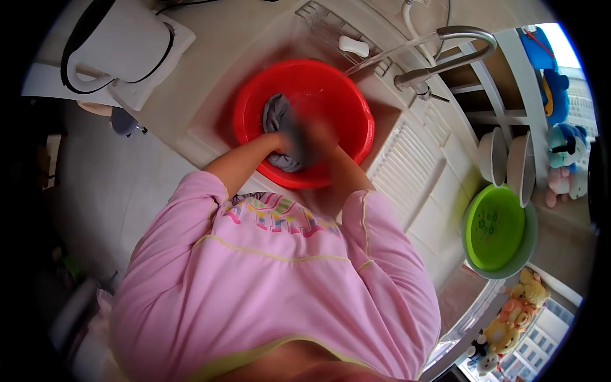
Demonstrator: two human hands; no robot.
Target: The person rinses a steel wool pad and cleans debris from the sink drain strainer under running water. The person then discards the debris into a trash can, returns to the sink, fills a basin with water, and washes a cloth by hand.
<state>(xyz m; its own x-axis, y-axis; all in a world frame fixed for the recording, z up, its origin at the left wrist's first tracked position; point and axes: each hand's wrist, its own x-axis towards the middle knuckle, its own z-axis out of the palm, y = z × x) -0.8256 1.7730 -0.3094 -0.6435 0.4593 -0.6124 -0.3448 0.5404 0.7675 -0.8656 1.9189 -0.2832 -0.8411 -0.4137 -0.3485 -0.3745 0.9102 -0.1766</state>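
A wet-looking grey cloth [276,114] lies bunched inside a red basin [366,124] that sits in the sink. My left hand [280,142] is closed on the cloth, its fingers partly hidden by the folds. Close beside it, my right hand [321,135] is smeared by motion against the dark, blurred part of the cloth; its fingers cannot be made out. From the tap [468,54] at the upper right, a thin stream of water seems to run toward the basin's far rim.
A white soap bar [353,46] rests on a wire rack [318,19] behind the basin. Right of it is a ribbed washboard surface [407,153]. A white kettle [130,41] stands at upper left. Green basins [495,229] and white bowls [493,156] lean at right, near plush toys [519,312].
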